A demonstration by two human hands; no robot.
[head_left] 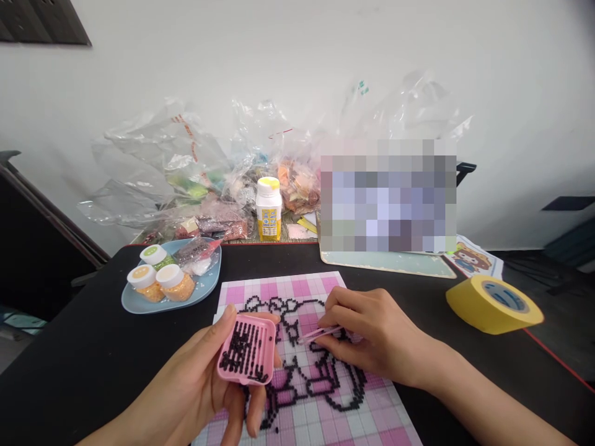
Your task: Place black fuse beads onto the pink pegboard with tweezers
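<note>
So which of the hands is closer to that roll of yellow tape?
The right hand. It rests on the pink checked board, holding tweezers, with the yellow tape off to its right. The left hand, holding the pink tray, is farther away.

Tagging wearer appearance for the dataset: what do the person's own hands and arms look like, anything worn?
Both are bare: the left hand and right hand show no gloves, rings or watch, and no sleeves reach the visible forearms. Nails are short and unpainted as far as can be seen. No markings or straps show.

head cam | looks forward-down | close over black table (69,371)
</note>
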